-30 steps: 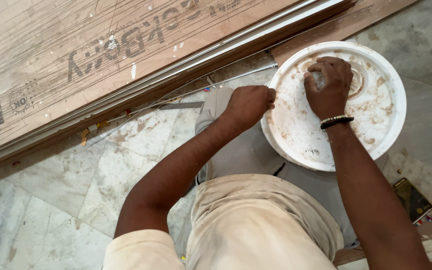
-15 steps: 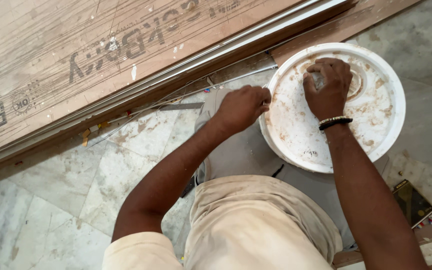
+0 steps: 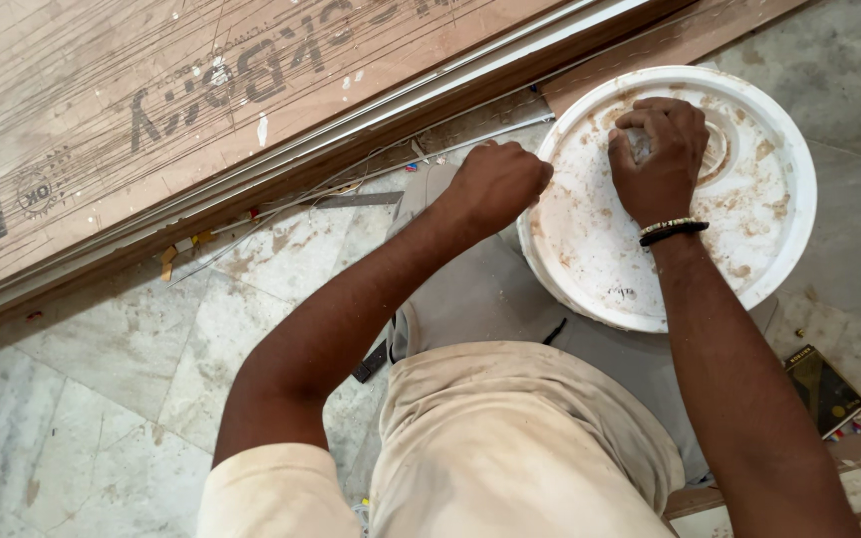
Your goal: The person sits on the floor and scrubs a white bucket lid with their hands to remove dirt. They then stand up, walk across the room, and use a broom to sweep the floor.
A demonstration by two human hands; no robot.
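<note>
Gripping the near-left rim of the white bucket lid (image 3: 670,259), the left hand (image 3: 495,184) is curled closed and sits a little closer to that edge than a second ago. The right hand (image 3: 658,154) stays on the stained lid top, fingers bent down around a small greyish object; what it is cannot be told. Marble floor (image 3: 102,399) lies beneath.
</note>
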